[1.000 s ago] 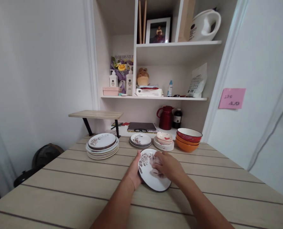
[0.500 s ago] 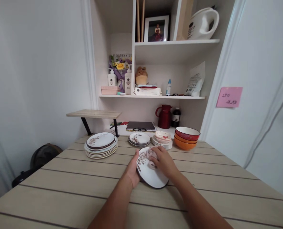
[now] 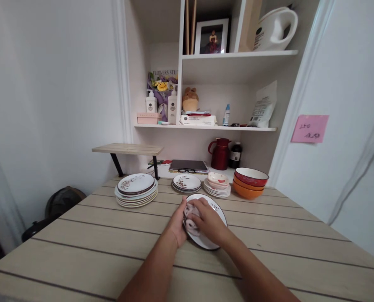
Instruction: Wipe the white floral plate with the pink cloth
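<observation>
A white plate [image 3: 216, 210] with a dark rim and a brown flower pattern is tilted up over the wooden table [image 3: 111, 251]. My left hand [image 3: 177, 224] grips its left edge from behind. My right hand [image 3: 207, 220] presses a crumpled pale cloth [image 3: 190, 216] against the left part of the plate's face, fingers closed on the cloth.
Behind the plate stand a stack of large plates [image 3: 136, 191], a small plate stack [image 3: 186, 183], a stack of saucers [image 3: 217, 186] and stacked red and orange bowls [image 3: 249, 182]. Shelves above hold bottles, a red jug [image 3: 220, 153] and a tablet. A fan [image 3: 62, 201] sits on the floor at left.
My right hand has slid the cloth from the plate's top centre down toward its left side. The plate has turned a little in my left hand. The camera shifted slightly.
</observation>
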Demonstrator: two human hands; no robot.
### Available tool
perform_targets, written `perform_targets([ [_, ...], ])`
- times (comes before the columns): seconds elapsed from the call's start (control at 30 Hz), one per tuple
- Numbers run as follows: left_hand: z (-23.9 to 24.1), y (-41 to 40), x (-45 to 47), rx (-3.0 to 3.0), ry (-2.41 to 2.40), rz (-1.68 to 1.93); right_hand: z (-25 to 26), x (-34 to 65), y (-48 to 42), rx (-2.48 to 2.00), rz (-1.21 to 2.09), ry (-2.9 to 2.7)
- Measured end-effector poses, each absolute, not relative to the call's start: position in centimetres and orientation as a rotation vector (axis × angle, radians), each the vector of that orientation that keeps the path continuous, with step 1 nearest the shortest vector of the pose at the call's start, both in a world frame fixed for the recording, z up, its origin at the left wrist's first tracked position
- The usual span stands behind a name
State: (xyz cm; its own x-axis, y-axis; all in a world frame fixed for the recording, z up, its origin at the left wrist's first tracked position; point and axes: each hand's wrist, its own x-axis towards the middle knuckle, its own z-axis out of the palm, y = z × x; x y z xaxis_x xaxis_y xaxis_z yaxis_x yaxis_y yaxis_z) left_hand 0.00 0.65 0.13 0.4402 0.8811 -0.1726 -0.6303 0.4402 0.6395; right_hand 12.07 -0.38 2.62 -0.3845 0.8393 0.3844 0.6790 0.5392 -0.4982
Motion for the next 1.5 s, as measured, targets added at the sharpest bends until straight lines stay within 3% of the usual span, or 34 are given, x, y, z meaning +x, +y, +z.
perform_targets([
  [0.3, 0.0, 0.6, 0.2, 0.575, 0.554, 0.992, 3.2, 16.9, 0.7, -1.716, 0.208, -2.186],
  [0.57, 0.5, 0.3, 0.1, 0.549, 0.525, 0.959, 3.4, 12.5, -0.7, -1.282, 0.337, -2.258],
  [0.9, -0.3, 0.8, 0.0, 0.594, 0.534, 0.957, 3.3, 17.9, 1.2, -1.684, 0.256, -2.151],
  [1.07, 0.0, 0.6, 0.0, 0.595, 0.571, 0.956, 3.4, 15.4, -0.3, -1.513, 0.319, -2.288],
  [1.2, 0.4, 0.5, 0.1, 0.58, 0.568, 0.976, 3.2, 13.3, 0.6, -1.28, 0.314, -2.084],
  [1.37, 0.2, 0.5, 0.2, 0.607, 0.546, 0.975, 3.1, 15.9, 2.1, -1.322, 0.39, -1.931],
  [1.5, 0.0, 0.5, 0.2, 0.624, 0.547, 0.948, 3.9, 17.3, 0.4, -1.356, 0.485, -2.172],
])
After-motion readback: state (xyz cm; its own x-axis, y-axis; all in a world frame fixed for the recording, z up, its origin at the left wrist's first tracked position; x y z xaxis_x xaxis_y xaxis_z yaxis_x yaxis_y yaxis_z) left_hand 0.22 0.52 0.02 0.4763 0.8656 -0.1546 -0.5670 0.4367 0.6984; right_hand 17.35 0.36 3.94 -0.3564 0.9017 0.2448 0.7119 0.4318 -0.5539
